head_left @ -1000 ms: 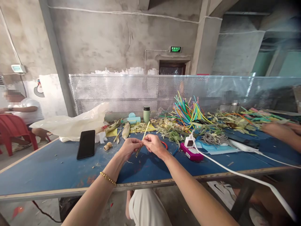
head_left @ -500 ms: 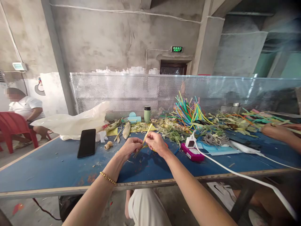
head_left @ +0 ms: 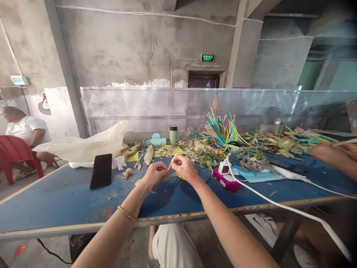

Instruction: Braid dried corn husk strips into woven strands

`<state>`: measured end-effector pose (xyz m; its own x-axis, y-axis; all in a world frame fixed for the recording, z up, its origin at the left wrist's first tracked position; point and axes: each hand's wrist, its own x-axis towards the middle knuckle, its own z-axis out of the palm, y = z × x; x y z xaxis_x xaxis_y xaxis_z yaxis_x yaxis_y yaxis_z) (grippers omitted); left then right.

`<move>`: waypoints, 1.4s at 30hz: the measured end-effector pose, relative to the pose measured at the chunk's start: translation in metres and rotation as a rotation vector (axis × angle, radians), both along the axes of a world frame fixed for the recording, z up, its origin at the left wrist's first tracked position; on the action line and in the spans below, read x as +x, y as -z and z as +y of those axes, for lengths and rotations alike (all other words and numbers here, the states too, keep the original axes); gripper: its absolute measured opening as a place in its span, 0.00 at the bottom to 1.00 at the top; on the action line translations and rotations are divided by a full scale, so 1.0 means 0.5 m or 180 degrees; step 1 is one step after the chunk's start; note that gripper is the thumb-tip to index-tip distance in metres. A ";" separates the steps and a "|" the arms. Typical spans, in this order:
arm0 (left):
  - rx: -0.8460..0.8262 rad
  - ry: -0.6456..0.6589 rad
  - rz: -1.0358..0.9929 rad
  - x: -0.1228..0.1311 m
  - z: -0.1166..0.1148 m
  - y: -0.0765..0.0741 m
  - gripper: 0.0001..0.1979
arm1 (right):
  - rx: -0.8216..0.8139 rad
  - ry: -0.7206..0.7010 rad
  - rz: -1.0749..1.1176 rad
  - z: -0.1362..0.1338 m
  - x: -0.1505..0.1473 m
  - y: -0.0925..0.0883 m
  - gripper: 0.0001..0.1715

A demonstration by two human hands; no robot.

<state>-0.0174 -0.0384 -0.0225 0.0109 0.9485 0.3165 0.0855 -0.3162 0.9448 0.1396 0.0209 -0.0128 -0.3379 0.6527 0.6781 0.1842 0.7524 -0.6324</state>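
Observation:
My left hand and my right hand meet above the blue table, both pinched on a thin yellow-green leaf strip. The strip pokes up between my fingers and trails down to the left under my left hand. A gold bead bracelet sits on my left wrist. Behind my hands lie dried husks and leaf scraps.
A black phone lies left of my hands beside a white plastic bag. A green flask, coloured strips, a pink device and a white cable are to the right. Another person's hands work far right; someone sits far left.
The strip has been folded shorter between my fingers, with its upper end lower than before. My hands have shifted slightly closer together.

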 end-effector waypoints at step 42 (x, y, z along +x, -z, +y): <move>0.0106 -0.0296 0.0263 0.002 0.006 -0.002 0.14 | -0.0500 -0.0272 -0.0457 -0.009 0.000 -0.001 0.08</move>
<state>-0.0162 -0.0353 -0.0215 -0.0494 0.9356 0.3495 0.1930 -0.3344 0.9225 0.1396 0.0162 -0.0125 -0.4822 0.7113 0.5114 0.2205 0.6635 -0.7149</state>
